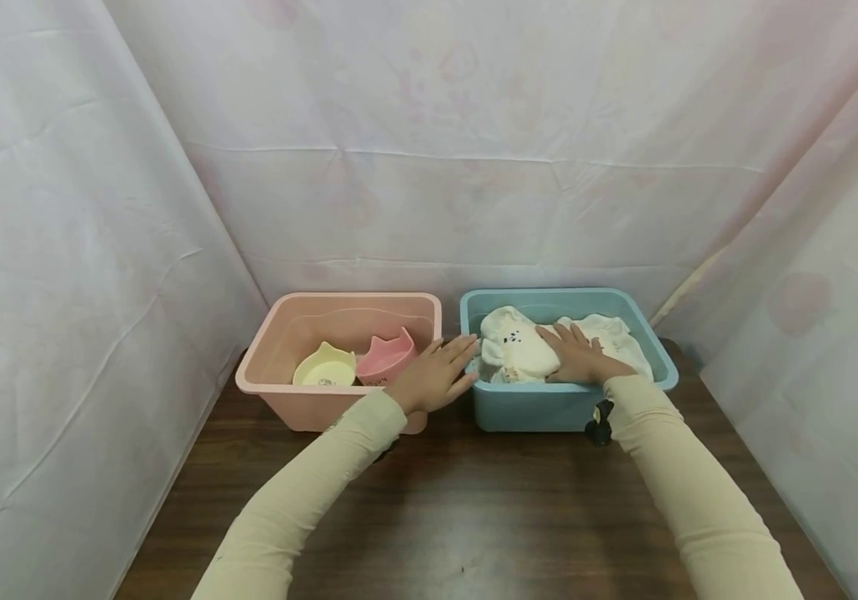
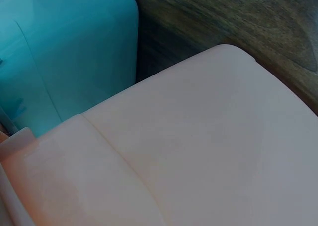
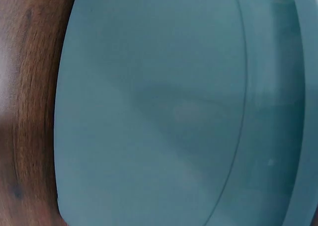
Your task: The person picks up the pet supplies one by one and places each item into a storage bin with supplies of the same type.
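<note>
My right hand [image 1: 579, 357] reaches over the front rim of the blue bin [image 1: 537, 410]. Its spread fingers rest on white cloth [image 1: 604, 333] inside, beside a bunched white cloth [image 1: 524, 350] with a small dark face print. My left hand [image 1: 436, 375] hovers over the front right corner of the pink bin [image 1: 301, 408], fingers straight and pointing towards the blue bin's left rim. Nothing is held in it. Neither hand shows in the wrist views, which are filled by the front walls of the pink bin [image 2: 213, 136] and the blue bin [image 3: 149, 112].
Inside the pink bin sit a yellow bowl [image 1: 325, 367] and a pink bowl [image 1: 387, 357], both with ear-shaped rims. Both bins stand side by side at the back of a dark wooden table [image 1: 489, 508]. Pale curtains [image 1: 429, 200] hang behind and on both sides.
</note>
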`<control>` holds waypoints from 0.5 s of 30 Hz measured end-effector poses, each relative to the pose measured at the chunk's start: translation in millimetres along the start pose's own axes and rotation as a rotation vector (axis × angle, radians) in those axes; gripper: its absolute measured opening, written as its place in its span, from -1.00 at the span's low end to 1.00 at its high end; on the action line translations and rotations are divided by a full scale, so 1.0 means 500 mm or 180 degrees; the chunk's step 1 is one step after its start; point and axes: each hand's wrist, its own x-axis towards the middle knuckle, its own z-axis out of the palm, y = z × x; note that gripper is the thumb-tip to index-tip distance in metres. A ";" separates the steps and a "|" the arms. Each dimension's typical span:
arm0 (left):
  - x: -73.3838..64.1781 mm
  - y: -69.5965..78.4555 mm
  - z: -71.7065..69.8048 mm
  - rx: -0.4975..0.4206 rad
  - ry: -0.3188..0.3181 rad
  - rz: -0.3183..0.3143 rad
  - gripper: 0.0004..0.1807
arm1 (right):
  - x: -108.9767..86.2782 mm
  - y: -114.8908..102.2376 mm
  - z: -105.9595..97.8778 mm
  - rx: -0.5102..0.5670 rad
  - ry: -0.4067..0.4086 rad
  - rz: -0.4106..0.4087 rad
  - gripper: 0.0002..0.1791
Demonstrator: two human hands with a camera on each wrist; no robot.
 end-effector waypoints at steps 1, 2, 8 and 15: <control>0.000 0.000 -0.001 -0.0001 -0.0003 -0.0003 -0.32 | 0.000 0.000 -0.001 0.0022 -0.0036 -0.0006 0.01; 0.000 0.001 0.000 -0.0008 -0.0001 -0.0009 -0.32 | 0.001 0.001 -0.002 0.0028 -0.0079 -0.0007 0.01; 0.002 0.003 0.002 -0.0024 0.0011 -0.0018 -0.32 | 0.005 0.014 -0.004 0.0112 -0.0326 -0.0012 0.05; 0.002 0.006 -0.003 0.0008 -0.0026 -0.0037 -0.31 | 0.009 0.024 0.002 0.0324 -0.0374 0.0015 0.04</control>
